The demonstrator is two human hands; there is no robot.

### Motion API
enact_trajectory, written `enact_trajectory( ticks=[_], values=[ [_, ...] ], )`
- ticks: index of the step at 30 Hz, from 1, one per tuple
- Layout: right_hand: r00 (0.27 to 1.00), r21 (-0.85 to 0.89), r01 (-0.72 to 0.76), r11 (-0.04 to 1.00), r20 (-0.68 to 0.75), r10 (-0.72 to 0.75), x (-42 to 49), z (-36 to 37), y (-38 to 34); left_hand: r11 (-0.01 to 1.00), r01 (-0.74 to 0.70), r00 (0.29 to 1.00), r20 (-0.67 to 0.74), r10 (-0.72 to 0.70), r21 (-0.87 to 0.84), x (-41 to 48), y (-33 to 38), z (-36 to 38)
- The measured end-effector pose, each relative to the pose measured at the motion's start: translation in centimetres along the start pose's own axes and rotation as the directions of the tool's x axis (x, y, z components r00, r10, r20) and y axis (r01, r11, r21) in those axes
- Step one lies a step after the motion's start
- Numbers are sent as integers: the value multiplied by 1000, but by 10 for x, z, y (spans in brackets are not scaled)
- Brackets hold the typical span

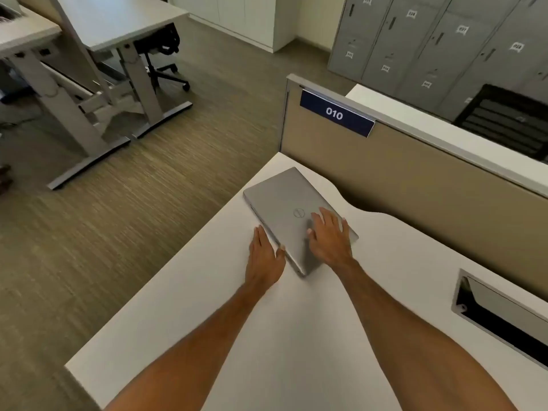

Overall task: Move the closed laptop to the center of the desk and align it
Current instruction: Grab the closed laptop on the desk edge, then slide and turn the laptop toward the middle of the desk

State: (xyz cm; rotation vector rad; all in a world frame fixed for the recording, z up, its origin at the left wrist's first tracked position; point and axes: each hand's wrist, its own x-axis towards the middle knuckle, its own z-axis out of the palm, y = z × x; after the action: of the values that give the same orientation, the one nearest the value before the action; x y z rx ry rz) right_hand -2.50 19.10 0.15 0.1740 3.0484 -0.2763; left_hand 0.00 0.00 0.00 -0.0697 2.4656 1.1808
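Note:
A closed silver laptop (281, 203) lies flat near the far left corner of the white desk (296, 336), turned at an angle to the desk edges. My left hand (264, 256) rests flat on the desk against the laptop's near left edge, thumb touching that edge. On top of the lid, at its near right part, lies my right hand (330, 237), palm down with fingers spread, just beside the round logo. Neither hand is closed around the laptop.
A beige partition (415, 185) with a blue "010" sign (336, 114) borders the desk's far side. A rectangular cable opening (501, 315) is cut into the desk at right. The desk's left edge drops to carpet. Grey lockers, other desks and a black chair stand beyond.

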Motion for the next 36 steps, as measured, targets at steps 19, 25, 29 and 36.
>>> enact_trajectory(
  ticks=[19, 25, 29, 36],
  values=[
    [979, 29, -198, 980, 54, 196, 112, 4, 20, 494, 267, 881, 2, -473, -827, 83, 29, 7],
    [965, 164, -261, 951, 56, 256, 129, 7, 29, 470, 293, 780, -76, -621, -832, 101, 21, 12],
    [889, 423, -453, 785, 145, 435, 141, 3, 31, 352, 309, 731, -16, -682, -884, 107, 21, 9],
    [825, 527, -551, 647, 223, 520, 146, 8, 31, 322, 286, 720, -19, -694, -903, 103, 24, 8]
  ],
)
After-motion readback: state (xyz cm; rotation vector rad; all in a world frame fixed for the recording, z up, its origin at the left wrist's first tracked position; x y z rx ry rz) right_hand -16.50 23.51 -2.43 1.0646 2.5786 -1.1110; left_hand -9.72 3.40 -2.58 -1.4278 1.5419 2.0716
